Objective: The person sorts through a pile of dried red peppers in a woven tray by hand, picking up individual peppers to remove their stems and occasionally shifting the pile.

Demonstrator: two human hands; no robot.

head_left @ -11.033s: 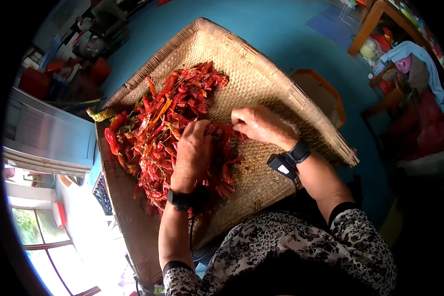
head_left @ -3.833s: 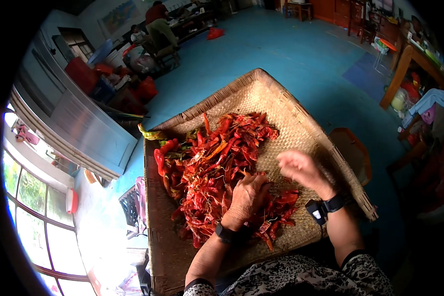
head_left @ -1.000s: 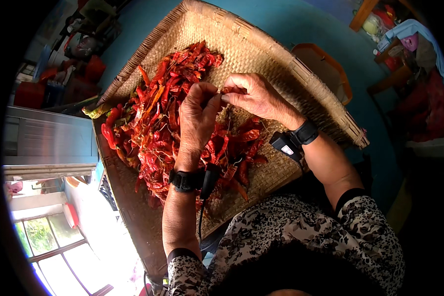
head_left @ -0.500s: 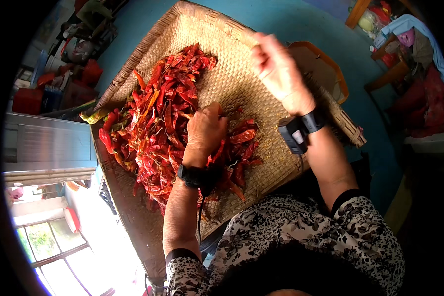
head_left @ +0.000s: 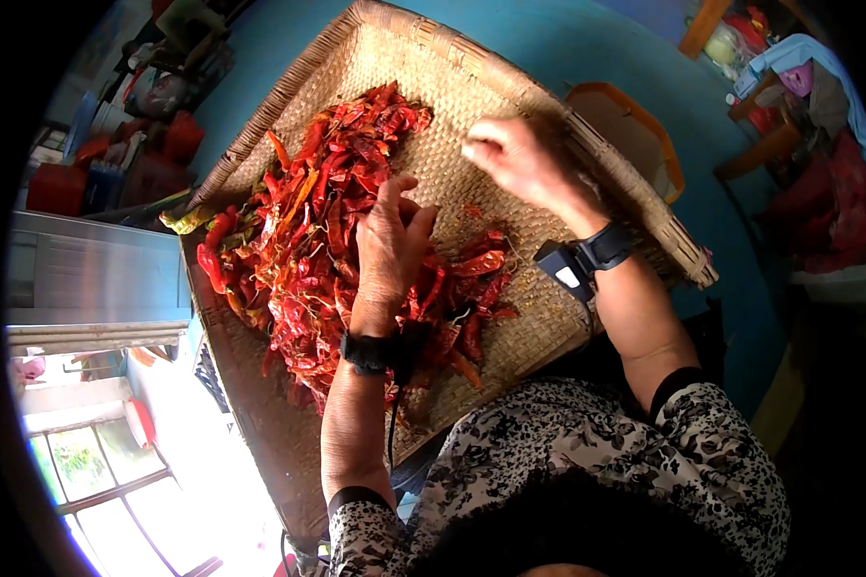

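Observation:
A heap of dried red chili peppers (head_left: pixel 293 288) lies in a large woven bamboo tray (head_left: pixel 452 87), mostly in its left half. Over the right side of the heap is my left hand (head_left: pixel 390 240), its thumb and fingers spread apart and no chili visible in it. My right hand (head_left: pixel 524 163) hovers over bare weave right of the heap, slightly blurred. Its fingers are loosely bent with a gap at the thumb, and nothing shows between them. Smaller chilies (head_left: pixel 476 264) lie below and between the two hands, among scattered yellow seeds.
The tray's raised rim runs along the far and right sides. Beyond it sits an orange-rimmed container (head_left: pixel 669 144). Red boxes and clutter (head_left: pixel 58 192) stand at the far left, above a pale cabinet (head_left: pixel 96 274). Bags and cloths (head_left: pixel 827 106) are piled at the far right.
My right hand has come down and left from near the tray's far rim, its fingers now more bent. My left hand has lifted a little off the chilies and its fingers have spread.

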